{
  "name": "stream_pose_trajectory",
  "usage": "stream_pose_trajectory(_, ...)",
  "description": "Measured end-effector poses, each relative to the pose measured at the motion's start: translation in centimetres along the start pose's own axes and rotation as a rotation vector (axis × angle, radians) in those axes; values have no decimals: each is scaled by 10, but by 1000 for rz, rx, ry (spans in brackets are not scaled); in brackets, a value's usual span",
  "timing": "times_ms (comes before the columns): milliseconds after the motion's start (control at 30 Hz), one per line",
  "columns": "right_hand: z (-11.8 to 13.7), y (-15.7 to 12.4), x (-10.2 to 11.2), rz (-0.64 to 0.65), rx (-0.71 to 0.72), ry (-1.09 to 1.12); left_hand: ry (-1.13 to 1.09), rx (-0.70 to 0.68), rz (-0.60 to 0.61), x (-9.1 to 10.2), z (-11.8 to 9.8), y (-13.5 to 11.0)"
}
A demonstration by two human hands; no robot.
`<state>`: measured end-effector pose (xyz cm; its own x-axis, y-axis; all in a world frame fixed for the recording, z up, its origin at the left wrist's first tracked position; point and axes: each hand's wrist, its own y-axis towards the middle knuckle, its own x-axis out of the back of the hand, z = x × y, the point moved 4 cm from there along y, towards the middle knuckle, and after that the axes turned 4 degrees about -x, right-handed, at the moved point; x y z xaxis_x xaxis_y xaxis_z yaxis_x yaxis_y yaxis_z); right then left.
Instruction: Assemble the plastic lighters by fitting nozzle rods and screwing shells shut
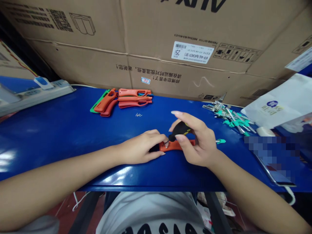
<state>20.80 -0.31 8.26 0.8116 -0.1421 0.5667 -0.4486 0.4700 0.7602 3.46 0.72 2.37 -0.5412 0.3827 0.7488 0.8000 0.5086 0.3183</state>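
My left hand (142, 146) lies on the blue table (60, 130), fingers curled over the left end of an orange plastic handle piece (173, 145) and pinning it down. My right hand (196, 139) grips a small screwdriver with a black and yellow handle (180, 129). The screwdriver's metal tip points down and left onto the orange piece, close to my left fingertips. A teal-tipped metal part (220, 141) pokes out just right of my right hand.
Several orange handle pieces and a green one (122, 99) lie at the back middle. A heap of metal blades with teal ends (230, 118) sits at back right beside a white bag (280, 104). Cardboard boxes (156, 48) wall off the back; a power strip (36, 92) is far left.
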Motion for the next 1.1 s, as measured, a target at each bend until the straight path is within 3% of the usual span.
stream_pose_trajectory(67,2,0,3,-98,72,-96,-12,-10,11,0,-1,0)
stream_pose_trajectory(133,2,0,5,-114,107,-107,-14,-8,17,0,-1,0)
stream_pose_trajectory(233,-4,1,2,11,-51,70,2,14,5,1,-1,0)
stream_pose_trajectory(300,-7,0,0,30,-144,132,0,18,-2,1,-1,0)
stream_pose_trajectory(467,-1,-1,9,-125,87,-79,-17,-11,9,0,-1,0)
stream_pose_trajectory(633,-3,0,3,70,-55,86,-6,3,11,-1,1,0)
stream_pose_trajectory(800,-2,2,11,-114,22,-168,-26,0,22,-1,0,0)
stream_pose_trajectory(867,-6,2,9,-58,-37,-96,-19,8,24,0,0,0)
stream_pose_trajectory(967,-15,0,2,68,-206,181,-9,31,24,-1,1,-1)
stream_pose_trajectory(1033,-16,0,2,0,-205,207,-11,30,24,-1,2,-1)
stream_pose_trajectory(1100,-13,0,7,-128,-114,73,-18,14,23,-2,2,-1)
